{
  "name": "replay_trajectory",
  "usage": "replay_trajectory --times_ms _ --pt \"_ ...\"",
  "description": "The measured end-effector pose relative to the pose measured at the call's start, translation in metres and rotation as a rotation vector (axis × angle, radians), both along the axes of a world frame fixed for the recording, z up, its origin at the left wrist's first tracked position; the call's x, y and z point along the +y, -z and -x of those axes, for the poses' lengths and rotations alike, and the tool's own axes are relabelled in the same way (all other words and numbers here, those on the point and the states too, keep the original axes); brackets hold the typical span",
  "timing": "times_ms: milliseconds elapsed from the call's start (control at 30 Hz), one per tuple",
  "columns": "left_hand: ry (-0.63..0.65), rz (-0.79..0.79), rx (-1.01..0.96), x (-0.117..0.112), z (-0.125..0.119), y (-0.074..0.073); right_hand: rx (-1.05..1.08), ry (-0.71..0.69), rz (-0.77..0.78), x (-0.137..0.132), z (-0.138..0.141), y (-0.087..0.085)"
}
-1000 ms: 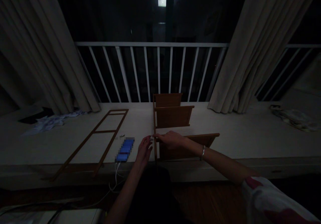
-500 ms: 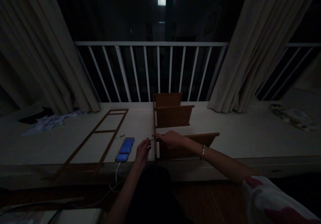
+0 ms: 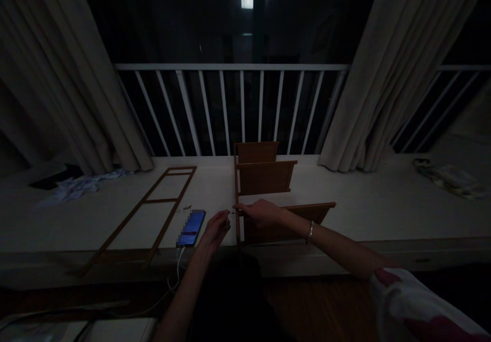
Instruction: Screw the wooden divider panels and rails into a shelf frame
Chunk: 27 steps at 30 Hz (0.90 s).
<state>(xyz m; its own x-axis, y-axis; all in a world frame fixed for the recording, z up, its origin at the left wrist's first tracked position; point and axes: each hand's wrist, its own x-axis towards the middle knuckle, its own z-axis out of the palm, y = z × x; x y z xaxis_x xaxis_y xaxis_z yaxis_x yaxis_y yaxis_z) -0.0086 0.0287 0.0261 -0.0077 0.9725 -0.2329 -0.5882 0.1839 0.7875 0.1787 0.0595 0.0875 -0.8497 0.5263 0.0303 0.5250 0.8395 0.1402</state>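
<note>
A partly assembled wooden shelf (image 3: 264, 178) stands on its side on the pale ledge, with three boards joined to a long side rail. My right hand (image 3: 261, 212) is closed on the rail by the nearest board (image 3: 291, 224), a silver bracelet at its wrist. On the rail's left side my left hand (image 3: 218, 227) is pinched, fingertips close to the rail. A small thin dark piece shows between the fingertips and the rail; its kind is too small to make out. A loose wooden ladder-shaped frame (image 3: 161, 200) lies to the left.
A lit phone (image 3: 193, 228) with a white cable (image 3: 178, 270) lies left of my left hand. Small pieces (image 3: 187, 207) lie above the phone. White railing (image 3: 230, 67) and curtains (image 3: 356, 96) line the back. Crumpled cloth (image 3: 74, 186) sits far left, more fabric (image 3: 452, 178) far right.
My left hand has shifted slightly left, away from the rail. My right hand and the shelf have stayed in place.
</note>
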Motion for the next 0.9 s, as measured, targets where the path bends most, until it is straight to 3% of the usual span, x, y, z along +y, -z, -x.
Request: replay_trajectory --times_ms 267,633,900 --pt "-0.037 -0.03 -0.018 -0.007 -0.005 -0.008 -0.009 0.017 0.013 -0.003 0.001 -0.002" --pt "0.048 -0.166 -0.106 0.005 0.0 0.013 -0.023 0.03 0.016 -0.003 0.002 -0.005" --pt "0.0 -0.114 -0.145 -0.003 -0.006 0.004 -0.011 0.034 0.023 -0.004 0.001 -0.004"
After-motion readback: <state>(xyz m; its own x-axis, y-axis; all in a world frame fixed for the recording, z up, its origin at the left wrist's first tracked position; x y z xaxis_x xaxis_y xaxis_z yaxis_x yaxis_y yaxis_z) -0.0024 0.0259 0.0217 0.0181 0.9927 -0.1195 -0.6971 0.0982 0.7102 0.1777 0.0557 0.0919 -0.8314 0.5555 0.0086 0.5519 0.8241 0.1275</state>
